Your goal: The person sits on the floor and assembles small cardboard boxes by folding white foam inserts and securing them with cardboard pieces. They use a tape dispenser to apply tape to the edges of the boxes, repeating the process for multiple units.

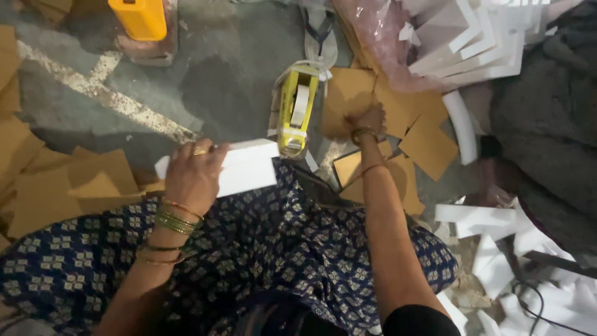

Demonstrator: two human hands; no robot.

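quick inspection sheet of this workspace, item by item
surface: grey concrete floor with a worn white painted line
job's things: white foam block on the lap; brown cardboard pieces on the floor
clutter: yellow tape dispenser, white foam offcuts, clear plastic sheet, sandal
grippers: left hand presses on the foam block; right hand reaches onto the cardboard pieces
cables: black cable at lower right
surroundings: orange container, more cardboard at left

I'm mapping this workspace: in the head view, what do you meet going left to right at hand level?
Cardboard sheets → left hand → white foam block → yellow tape dispenser → right hand → white foam scraps.
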